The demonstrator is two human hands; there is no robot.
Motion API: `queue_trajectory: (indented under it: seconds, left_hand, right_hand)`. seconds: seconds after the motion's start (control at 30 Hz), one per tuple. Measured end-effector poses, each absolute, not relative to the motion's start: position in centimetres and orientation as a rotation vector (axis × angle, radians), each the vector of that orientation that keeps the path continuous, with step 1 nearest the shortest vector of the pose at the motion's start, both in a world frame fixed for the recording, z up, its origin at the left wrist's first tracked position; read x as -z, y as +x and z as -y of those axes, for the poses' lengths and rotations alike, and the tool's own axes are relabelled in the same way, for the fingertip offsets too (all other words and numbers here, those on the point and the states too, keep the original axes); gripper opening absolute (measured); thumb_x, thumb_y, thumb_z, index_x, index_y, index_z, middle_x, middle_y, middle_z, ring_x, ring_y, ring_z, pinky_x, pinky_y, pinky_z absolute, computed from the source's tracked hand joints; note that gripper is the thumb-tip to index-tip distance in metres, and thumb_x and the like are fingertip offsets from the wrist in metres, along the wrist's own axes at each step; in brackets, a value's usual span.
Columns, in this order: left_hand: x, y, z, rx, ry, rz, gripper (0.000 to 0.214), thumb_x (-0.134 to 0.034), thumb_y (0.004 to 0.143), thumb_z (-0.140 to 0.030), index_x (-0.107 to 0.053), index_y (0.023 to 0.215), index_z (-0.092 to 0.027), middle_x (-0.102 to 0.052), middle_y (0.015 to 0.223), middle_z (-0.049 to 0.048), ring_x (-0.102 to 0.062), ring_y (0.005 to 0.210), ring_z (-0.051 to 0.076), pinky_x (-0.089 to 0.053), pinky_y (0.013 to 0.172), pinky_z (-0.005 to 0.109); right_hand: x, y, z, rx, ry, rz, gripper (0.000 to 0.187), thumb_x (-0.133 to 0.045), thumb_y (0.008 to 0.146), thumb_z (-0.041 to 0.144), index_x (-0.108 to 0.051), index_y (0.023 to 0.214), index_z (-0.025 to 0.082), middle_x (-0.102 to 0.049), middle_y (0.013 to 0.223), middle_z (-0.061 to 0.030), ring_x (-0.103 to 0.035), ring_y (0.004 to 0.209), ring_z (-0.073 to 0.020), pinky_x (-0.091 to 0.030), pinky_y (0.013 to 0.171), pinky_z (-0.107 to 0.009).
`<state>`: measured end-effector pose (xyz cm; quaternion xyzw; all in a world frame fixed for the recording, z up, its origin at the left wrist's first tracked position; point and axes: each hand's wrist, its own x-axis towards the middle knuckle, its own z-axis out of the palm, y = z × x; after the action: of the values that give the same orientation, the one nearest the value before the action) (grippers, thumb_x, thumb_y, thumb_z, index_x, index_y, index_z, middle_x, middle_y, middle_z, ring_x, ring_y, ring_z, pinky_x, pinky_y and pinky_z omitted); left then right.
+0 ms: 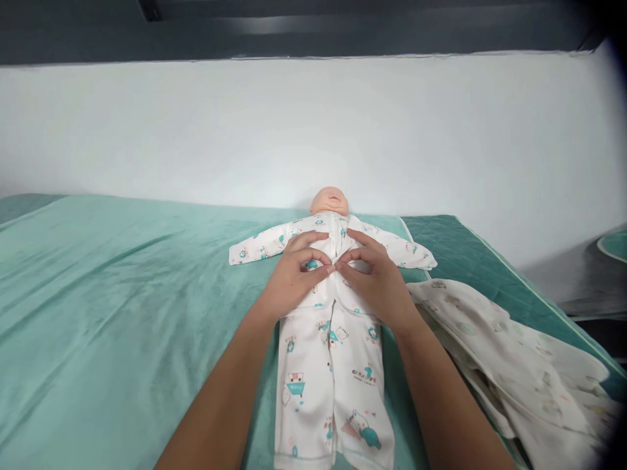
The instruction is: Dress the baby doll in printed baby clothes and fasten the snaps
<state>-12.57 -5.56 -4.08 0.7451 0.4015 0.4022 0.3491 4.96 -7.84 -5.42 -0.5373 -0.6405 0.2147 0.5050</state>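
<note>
A baby doll point(329, 201) lies on its back, its head toward the wall. It wears a white printed baby shirt point(264, 243) with sleeves spread to both sides. Below the shirt are matching white printed pants point(360, 372). My left hand point(298, 271) pinches the shirt's front edge at the middle of the belly, thumb against forefinger. Opposite it, my right hand point(368, 271) pinches the other front edge, and the fingertips of both hands nearly meet. A button point(332, 235) shows on the chest above my fingers. Whatever lies between the fingertips is hidden.
A light green sheet point(122, 313) covers the bed, with a darker green quilted pad point(441, 228) at the right. Another pale printed baby garment point(514, 352) lies crumpled to the right of my forearm. Behind the doll stands a white wall point(196, 130).
</note>
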Motion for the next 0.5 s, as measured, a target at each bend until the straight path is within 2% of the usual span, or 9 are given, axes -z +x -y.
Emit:
queue_trajectory:
  seconds: [0.3, 0.5]
  left_hand:
    - [4.28, -12.66, 5.35, -1.056, 1.943, -1.03, 0.012, -0.062, 0.087, -0.032, -0.068, 0.079, -0.025, -0.05, 0.142, -0.0005, -0.036, 0.139, 0.026, -0.051, 0.084, 0.033]
    - [4.17, -12.49, 5.53, -1.075, 1.964, -1.033, 0.013, -0.063, 0.087, -0.032, -0.068, 0.079, -0.024, -0.052, 0.14, 0.001, -0.04, 0.136, 0.026, -0.051, 0.081, 0.033]
  right_hand:
    - [5.88, 4.01, 7.82, -0.369, -1.283, 1.557, 0.003, -0.066, 0.08, 0.025, -0.067, 0.078, 0.024, -0.056, 0.138, -0.0037, -0.044, 0.133, -0.0244, -0.033, 0.112, -0.048]
    - [5.97, 4.3, 7.84, -0.426, -1.238, 1.539, 0.003, -0.065, 0.08, 0.024, -0.066, 0.078, 0.025, -0.059, 0.136, -0.0002, -0.042, 0.135, -0.0241, -0.031, 0.113, -0.049]
